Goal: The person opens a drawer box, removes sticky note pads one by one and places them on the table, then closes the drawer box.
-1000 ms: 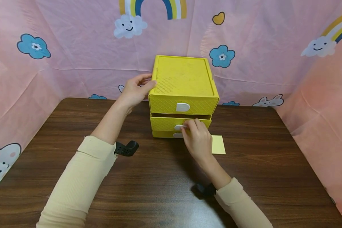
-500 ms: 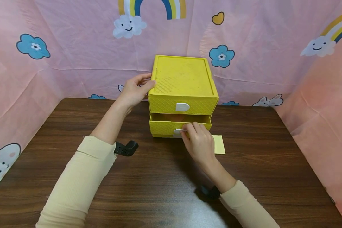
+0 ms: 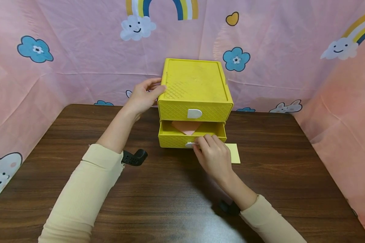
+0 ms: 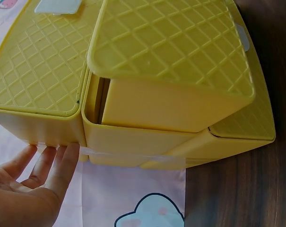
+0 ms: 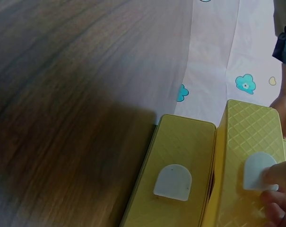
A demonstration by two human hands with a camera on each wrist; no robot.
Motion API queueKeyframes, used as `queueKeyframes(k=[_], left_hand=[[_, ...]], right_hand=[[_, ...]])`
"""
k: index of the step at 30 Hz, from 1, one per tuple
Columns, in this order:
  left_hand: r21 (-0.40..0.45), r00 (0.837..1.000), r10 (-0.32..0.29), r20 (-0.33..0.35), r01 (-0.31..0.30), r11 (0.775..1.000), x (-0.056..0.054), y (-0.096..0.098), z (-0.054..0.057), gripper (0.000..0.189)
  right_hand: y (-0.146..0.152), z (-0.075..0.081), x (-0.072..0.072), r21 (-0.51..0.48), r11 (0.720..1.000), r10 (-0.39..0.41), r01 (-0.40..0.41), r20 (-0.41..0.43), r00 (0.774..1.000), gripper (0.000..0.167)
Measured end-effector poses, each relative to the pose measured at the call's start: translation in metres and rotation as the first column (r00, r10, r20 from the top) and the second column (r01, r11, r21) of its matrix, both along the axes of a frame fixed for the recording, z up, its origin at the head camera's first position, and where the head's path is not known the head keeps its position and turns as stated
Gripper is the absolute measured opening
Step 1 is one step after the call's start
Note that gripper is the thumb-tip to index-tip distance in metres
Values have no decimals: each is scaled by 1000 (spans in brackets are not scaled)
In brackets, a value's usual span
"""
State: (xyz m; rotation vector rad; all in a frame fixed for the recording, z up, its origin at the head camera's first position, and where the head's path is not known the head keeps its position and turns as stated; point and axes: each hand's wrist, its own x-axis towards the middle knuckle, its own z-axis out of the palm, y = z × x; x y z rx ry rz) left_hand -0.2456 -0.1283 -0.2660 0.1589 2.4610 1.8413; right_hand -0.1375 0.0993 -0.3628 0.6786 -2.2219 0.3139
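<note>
A yellow plastic drawer unit stands on the table. Its middle drawer is pulled out, and a flat pink paper-like piece with a pointed front shows inside. My right hand pinches that drawer's white tab handle between thumb and fingers. At the unit's left side, my left hand lies with its thumb at the top edge; its extended fingers touch the side wall of the top section in the left wrist view. The top drawer is closed.
A pale yellow square pad of paper lies on the dark wooden table, partly behind my right hand. The bottom drawer's white tab shows below in the right wrist view. A patterned pink cloth hangs behind.
My right hand has drawn the middle drawer further out toward me, uncovering the pink piece inside. The left hand has stayed at the unit's side.
</note>
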Motion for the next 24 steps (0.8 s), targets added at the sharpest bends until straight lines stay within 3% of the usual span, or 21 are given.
queueKeyframes(k=[24], left_hand=[[-6, 1000, 4, -4, -4, 1000, 0, 0, 0, 50]], right_hand=[[2, 4, 20, 21, 999, 42, -41, -38, 998, 10]])
